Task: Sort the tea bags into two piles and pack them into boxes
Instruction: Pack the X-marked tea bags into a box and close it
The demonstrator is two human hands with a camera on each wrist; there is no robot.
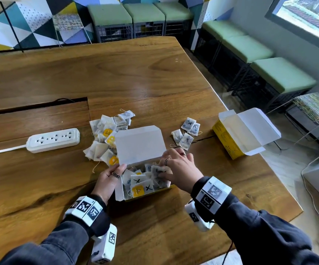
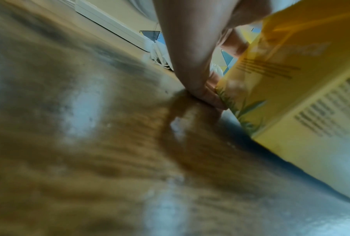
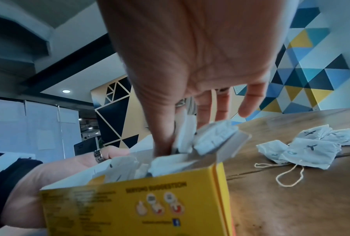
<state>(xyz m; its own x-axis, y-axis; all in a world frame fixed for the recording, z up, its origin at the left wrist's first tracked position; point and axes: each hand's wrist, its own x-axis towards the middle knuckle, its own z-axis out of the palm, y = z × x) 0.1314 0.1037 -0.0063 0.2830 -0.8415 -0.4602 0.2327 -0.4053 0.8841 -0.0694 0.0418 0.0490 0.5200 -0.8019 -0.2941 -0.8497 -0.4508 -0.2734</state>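
An open yellow tea box (image 1: 145, 194) stands in front of me with its white lid (image 1: 139, 144) raised and several tea bags inside, some marked X. My left hand (image 1: 113, 174) holds the box's left end; the left wrist view shows its fingers (image 2: 192, 63) against the box's yellow corner (image 2: 291, 95). My right hand (image 1: 176, 166) pinches a few tea bags (image 1: 157, 173) at the box's right end; thumb and fingers (image 3: 165, 127) grip the bags (image 3: 210, 135) just above the box (image 3: 139, 207). Behind the box to the left lies a large pile (image 1: 105, 134) of tea bags.
A small pile of X-marked tea bags (image 1: 187, 131) lies right of the lid, also in the right wrist view (image 3: 311, 148). A second open yellow box (image 1: 229, 140) stands near the table's right edge. A white power strip (image 1: 53, 139) lies to the left.
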